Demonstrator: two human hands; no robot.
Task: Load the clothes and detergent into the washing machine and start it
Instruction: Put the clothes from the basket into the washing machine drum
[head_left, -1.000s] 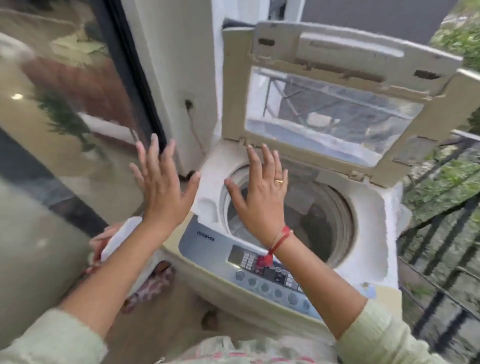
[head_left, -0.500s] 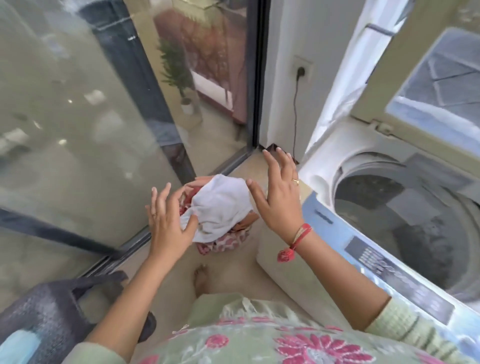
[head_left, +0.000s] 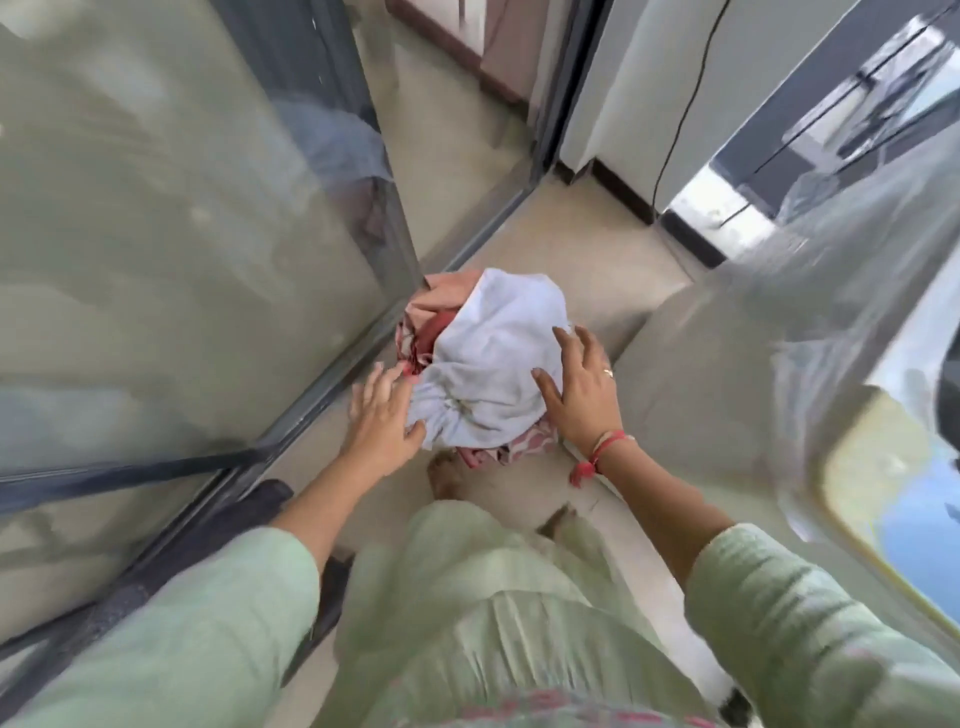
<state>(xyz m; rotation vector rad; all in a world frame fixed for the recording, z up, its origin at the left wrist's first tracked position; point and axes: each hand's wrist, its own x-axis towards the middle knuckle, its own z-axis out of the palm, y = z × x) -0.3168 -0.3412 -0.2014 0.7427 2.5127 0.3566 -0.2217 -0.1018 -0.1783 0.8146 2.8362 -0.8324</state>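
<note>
Pale tiled floor (head_left: 571, 244) fills a narrow corner between a glass door (head_left: 182, 234) from 8 to 11 o'clock and the cream washing machine (head_left: 685, 374) at 3 o'clock. The machine's body is badly smeared by blur, and a black power cord (head_left: 687, 104) runs down the wall at 1 o'clock. The clothes pile (head_left: 467, 358) sits on the floor at the centre of my view, just beside the door track; I cannot see the drum from here. A white cloth (head_left: 498, 364) is draped over pink and red printed garments. I have the left hand (head_left: 382, 415) at the pile's 8 o'clock side, fingers spread and nearly straight, thumb touching the cloth's lower edge, gripping nothing. The right hand (head_left: 582, 395) lies at the pile's 4 o'clock side, fingers splayed flat on the white cloth, also holding nothing yet. My worry is the scoop: if only the top cloth gets pinched, the printed pieces underneath would likely slide out and drop. A loose hem could also trail under the bare foot (head_left: 447, 475) at the pile's 6 o'clock, or snag on the machine's edge during the lift.
</note>
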